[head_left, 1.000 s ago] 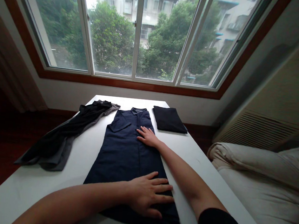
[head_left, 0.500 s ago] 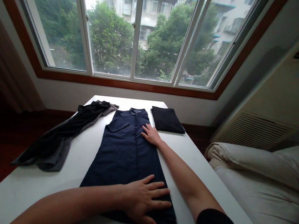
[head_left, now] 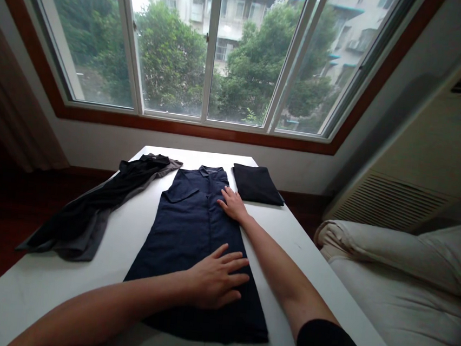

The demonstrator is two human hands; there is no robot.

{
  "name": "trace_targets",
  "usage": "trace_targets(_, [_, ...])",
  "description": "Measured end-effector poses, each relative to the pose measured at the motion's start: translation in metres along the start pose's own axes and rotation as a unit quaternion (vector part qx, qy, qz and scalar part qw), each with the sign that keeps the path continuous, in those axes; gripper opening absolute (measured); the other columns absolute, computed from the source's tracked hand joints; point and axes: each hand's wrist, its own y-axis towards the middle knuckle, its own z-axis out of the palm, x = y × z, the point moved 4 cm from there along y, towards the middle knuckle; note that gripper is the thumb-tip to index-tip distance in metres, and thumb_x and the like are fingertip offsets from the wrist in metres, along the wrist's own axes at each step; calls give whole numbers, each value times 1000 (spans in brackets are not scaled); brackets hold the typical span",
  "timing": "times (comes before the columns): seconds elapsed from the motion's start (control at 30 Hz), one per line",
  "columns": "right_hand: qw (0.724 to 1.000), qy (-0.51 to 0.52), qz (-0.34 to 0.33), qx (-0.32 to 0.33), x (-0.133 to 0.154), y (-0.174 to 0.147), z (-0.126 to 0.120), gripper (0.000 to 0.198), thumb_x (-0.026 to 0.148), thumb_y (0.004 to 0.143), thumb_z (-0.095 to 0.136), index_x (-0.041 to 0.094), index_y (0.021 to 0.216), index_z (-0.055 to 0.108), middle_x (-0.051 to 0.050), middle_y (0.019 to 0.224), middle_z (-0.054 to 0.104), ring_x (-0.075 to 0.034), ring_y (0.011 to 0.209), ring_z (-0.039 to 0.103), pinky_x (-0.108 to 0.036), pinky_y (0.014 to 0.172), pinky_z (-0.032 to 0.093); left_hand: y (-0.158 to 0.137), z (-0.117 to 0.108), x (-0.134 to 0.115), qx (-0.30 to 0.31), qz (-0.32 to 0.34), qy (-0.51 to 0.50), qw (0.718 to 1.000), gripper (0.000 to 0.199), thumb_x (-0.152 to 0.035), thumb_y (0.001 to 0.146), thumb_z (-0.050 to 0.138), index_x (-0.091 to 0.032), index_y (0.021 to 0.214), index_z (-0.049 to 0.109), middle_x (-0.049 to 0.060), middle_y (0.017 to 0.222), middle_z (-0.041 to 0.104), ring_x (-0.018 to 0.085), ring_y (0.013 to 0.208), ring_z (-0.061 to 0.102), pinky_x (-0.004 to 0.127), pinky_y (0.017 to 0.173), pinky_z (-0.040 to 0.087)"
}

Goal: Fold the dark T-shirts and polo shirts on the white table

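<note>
A navy collared shirt (head_left: 184, 234) lies lengthwise on the white table (head_left: 116, 260), its collar toward the window and its hem near me. One short sleeve is laid across its upper left part. My left hand (head_left: 218, 278) is over the lower right part of the shirt, palm down with fingers spread. Farther up, my right hand (head_left: 232, 203) rests flat on the shirt's right edge below the collar, fingers stretched out. Neither hand grips the cloth.
A folded black garment (head_left: 257, 184) lies at the table's far right. Loose black and grey clothes (head_left: 96, 209) spread along the left edge, partly overhanging. A cream sofa (head_left: 403, 282) stands to the right, and a window (head_left: 209, 56) is beyond the table.
My left hand has moved up the shirt, away from the hem and slightly left. My right hand has shifted only slightly, staying by the shirt's upper right edge.
</note>
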Motion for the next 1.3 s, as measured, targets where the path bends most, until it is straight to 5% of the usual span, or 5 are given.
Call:
trace_targets(0.13, [998,2,4,61,-5,1,7,75,65,107,37,19,166,35,-13,173,22,-30,161,20,-51,130,18,-2,2,19,15,-40,13,999,57,-47,105,50,-22,156,50,14,170,35,35,158,29,64,128,21])
trace_targets(0.27, [1000,-5,12,23,-8,-1,4,72,63,107,37,22,167,34,-12,174,19,-29,162,17,-51,130,17,-4,10,24,37,-44,-5,998,69,-56,106,45,-18,163,40,17,171,31,35,160,25,63,128,17])
trace_targets(0.6, [998,-6,12,58,-4,-5,8,69,63,108,38,23,164,41,-13,173,24,-31,161,21,-54,129,19,-6,17,16,48,-18,-27,998,79,-65,105,42,-18,168,30,17,173,25,34,161,20,59,130,16])
trace_targets(0.87, [995,19,-69,69,21,-9,6,63,63,108,39,33,163,42,-7,170,32,-29,160,24,-55,130,13,-6,12,6,70,2,-37,997,80,-67,105,40,-22,169,26,17,174,21,38,162,17,67,127,15])
trace_targets(1.3, [998,3,25,50,15,16,13,75,69,107,33,23,165,40,-13,173,24,-31,161,19,-47,129,19,-5,12,-7,63,35,-63,995,74,-65,107,35,-23,168,30,15,175,18,38,162,15,68,128,12])
